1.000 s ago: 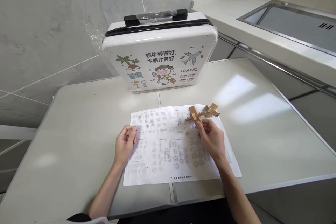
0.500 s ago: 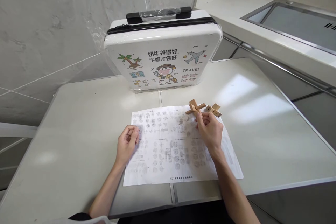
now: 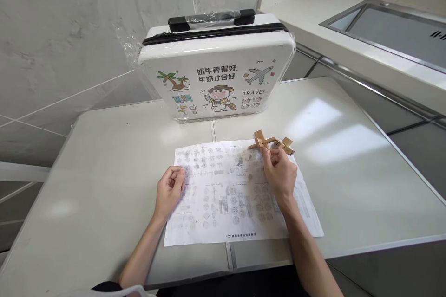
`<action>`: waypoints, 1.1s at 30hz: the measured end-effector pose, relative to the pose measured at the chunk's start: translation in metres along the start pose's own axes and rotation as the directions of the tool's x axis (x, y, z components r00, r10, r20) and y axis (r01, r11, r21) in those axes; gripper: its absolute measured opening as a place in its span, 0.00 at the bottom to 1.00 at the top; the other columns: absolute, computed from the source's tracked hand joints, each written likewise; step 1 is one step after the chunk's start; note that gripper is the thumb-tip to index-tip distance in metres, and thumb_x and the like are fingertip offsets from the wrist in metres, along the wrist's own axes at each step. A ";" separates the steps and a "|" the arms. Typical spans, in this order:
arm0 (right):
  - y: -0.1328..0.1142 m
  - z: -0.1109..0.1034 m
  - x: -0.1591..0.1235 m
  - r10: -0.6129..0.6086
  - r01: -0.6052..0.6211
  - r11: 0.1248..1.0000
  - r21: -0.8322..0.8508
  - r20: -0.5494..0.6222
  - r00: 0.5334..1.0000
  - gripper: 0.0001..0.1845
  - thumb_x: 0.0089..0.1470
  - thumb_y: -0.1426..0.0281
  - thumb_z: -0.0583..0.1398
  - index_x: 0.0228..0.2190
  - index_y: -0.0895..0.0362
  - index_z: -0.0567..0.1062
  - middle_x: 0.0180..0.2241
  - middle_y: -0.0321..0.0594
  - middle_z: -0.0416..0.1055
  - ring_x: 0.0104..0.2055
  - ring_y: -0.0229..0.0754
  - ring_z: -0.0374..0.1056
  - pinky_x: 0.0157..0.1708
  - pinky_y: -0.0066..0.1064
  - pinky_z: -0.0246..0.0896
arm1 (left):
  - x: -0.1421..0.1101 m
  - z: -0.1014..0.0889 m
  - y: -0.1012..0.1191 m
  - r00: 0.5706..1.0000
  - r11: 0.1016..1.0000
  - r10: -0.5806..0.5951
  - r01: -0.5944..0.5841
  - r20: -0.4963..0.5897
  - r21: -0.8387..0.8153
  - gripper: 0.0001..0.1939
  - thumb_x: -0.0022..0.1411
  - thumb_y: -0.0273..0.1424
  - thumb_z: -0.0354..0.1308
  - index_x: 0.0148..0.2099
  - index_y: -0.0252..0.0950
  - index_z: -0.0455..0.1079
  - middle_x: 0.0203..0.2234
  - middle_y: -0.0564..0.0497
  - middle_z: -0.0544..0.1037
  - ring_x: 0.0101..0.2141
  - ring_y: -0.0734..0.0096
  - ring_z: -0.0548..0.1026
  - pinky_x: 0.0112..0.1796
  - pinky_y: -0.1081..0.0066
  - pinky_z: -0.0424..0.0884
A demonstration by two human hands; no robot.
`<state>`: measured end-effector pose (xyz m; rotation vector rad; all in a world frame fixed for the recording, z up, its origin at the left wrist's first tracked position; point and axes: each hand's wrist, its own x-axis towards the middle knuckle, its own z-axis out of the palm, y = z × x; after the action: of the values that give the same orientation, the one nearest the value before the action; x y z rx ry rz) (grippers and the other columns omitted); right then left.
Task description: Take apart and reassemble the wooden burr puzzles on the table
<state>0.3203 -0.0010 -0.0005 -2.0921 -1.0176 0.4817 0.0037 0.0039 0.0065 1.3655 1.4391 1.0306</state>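
Note:
A printed instruction sheet (image 3: pixel 223 213) full of small diagrams lies on the pale table (image 3: pixel 104 162). My right hand (image 3: pixel 280 174) is closed on a cross-shaped wooden puzzle piece (image 3: pixel 261 141), pinching it by its lower end over the sheet's far right corner. A second wooden puzzle assembly (image 3: pixel 285 145) lies on the sheet just right of it, close to my fingers. My left hand (image 3: pixel 169 190) rests at the sheet's left edge with its fingers curled loosely inward; nothing shows in them.
A white small suitcase (image 3: pixel 216 72) with cartoon travel pictures and plastic wrap stands at the table's far side against the tiled wall. A counter with a steel sink (image 3: pixel 390 32) runs along the right, beyond a gap.
My right hand has carried the wooden cross piece slightly up and to the right, closer to the second wooden assembly. The left hand has barely shifted.

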 end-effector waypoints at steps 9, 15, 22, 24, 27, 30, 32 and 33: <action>0.009 0.006 0.005 -0.016 0.016 0.997 -0.075 -0.004 1.000 0.21 0.65 0.50 0.58 0.33 0.53 0.79 0.19 0.33 0.70 0.23 0.43 0.67 0.31 0.33 0.55 | 0.000 0.000 0.000 1.000 1.000 0.001 -0.001 -0.001 0.013 0.16 0.74 0.45 0.60 0.38 0.40 0.70 0.18 0.57 0.65 0.21 0.75 0.62 0.24 0.75 0.62; 0.011 0.007 0.007 -0.027 0.026 0.996 -0.091 -0.012 1.000 0.22 0.65 0.51 0.57 0.37 0.54 0.81 0.19 0.34 0.71 0.24 0.45 0.68 0.32 0.34 0.57 | 0.000 0.000 0.000 1.000 1.000 0.003 -0.003 0.002 0.018 0.16 0.73 0.46 0.60 0.38 0.40 0.70 0.18 0.57 0.66 0.21 0.74 0.63 0.24 0.74 0.62; 0.006 -0.017 -0.023 -0.060 0.059 0.998 0.014 0.066 0.996 0.26 0.68 0.52 0.56 0.54 0.56 0.79 0.20 0.33 0.76 0.23 0.44 0.73 0.35 0.35 0.64 | -0.003 -0.002 0.002 1.000 1.000 0.017 -0.017 -0.003 0.025 0.15 0.74 0.45 0.58 0.38 0.41 0.70 0.18 0.58 0.66 0.21 0.73 0.64 0.25 0.73 0.64; 0.011 -0.030 -0.040 -0.098 0.094 0.995 0.041 0.088 0.991 0.24 0.69 0.52 0.57 0.54 0.55 0.78 0.22 0.33 0.77 0.23 0.43 0.73 0.34 0.33 0.66 | -0.003 -0.005 0.002 1.000 0.999 0.019 -0.019 -0.002 0.040 0.15 0.74 0.45 0.58 0.38 0.41 0.70 0.18 0.57 0.66 0.21 0.73 0.64 0.25 0.73 0.64; 0.025 -0.048 -0.064 -0.135 0.115 0.987 0.111 0.191 0.972 0.21 0.69 0.51 0.58 0.48 0.53 0.79 0.22 0.33 0.76 0.21 0.41 0.72 0.29 0.31 0.66 | -0.002 -0.014 0.001 1.000 0.996 0.024 -0.023 -0.014 0.083 0.14 0.72 0.43 0.61 0.37 0.40 0.71 0.18 0.57 0.67 0.21 0.74 0.64 0.24 0.74 0.62; 0.041 -0.057 -0.080 -0.142 0.094 0.980 0.173 0.289 0.947 0.18 0.69 0.53 0.58 0.44 0.52 0.79 0.22 0.32 0.74 0.22 0.40 0.71 0.27 0.30 0.66 | 0.002 -0.026 -0.003 0.998 0.993 0.035 -0.028 -0.055 0.119 0.13 0.72 0.42 0.62 0.38 0.39 0.72 0.19 0.57 0.68 0.21 0.74 0.63 0.24 0.74 0.62; 0.049 -0.059 -0.085 -0.153 0.094 0.976 0.196 0.311 0.938 0.17 0.70 0.54 0.58 0.43 0.53 0.79 0.22 0.32 0.73 0.22 0.40 0.71 0.27 0.29 0.66 | 0.006 -0.031 -0.006 0.996 0.992 0.044 -0.033 -0.083 0.123 0.13 0.72 0.42 0.61 0.39 0.39 0.72 0.19 0.57 0.68 0.20 0.74 0.64 0.23 0.74 0.62; 0.052 -0.058 -0.086 -0.163 0.102 0.974 0.203 0.312 0.936 0.17 0.70 0.54 0.58 0.43 0.53 0.79 0.22 0.31 0.73 0.22 0.39 0.70 0.27 0.29 0.66 | 0.007 -0.032 -0.006 0.994 0.992 0.048 -0.036 -0.095 0.123 0.13 0.73 0.43 0.60 0.39 0.39 0.71 0.19 0.57 0.67 0.20 0.74 0.63 0.23 0.74 0.62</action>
<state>0.3290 -0.1169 -0.0014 -1.7997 -1.2434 0.8414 -0.0288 0.0107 0.0086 1.4550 1.5723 1.0646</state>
